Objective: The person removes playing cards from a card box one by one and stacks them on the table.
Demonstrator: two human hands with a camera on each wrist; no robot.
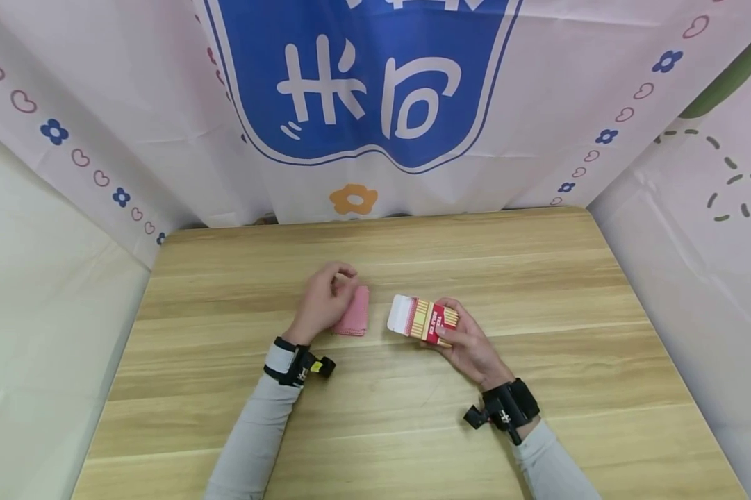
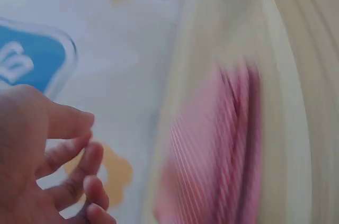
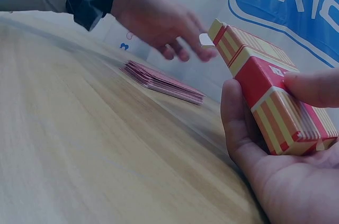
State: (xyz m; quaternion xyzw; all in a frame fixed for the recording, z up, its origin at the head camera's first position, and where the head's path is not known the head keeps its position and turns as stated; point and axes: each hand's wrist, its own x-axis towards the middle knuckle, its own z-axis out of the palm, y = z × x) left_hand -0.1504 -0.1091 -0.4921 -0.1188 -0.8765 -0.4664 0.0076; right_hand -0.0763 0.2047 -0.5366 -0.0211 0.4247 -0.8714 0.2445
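A stack of pink-backed cards lies on the table, its layered edges showing in the right wrist view. My left hand hovers just over the stack with loosely bent fingers and holds nothing. In the left wrist view, the fingers are bent beside the blurred pink cards. My right hand grips a red and yellow striped card box, thumb across its front and fingers behind. The box's white flap stands out from the end that points left.
The wooden table runs back to a white printed curtain with a blue emblem. Pale cloth walls border the left and right sides. Black camera straps are on both wrists.
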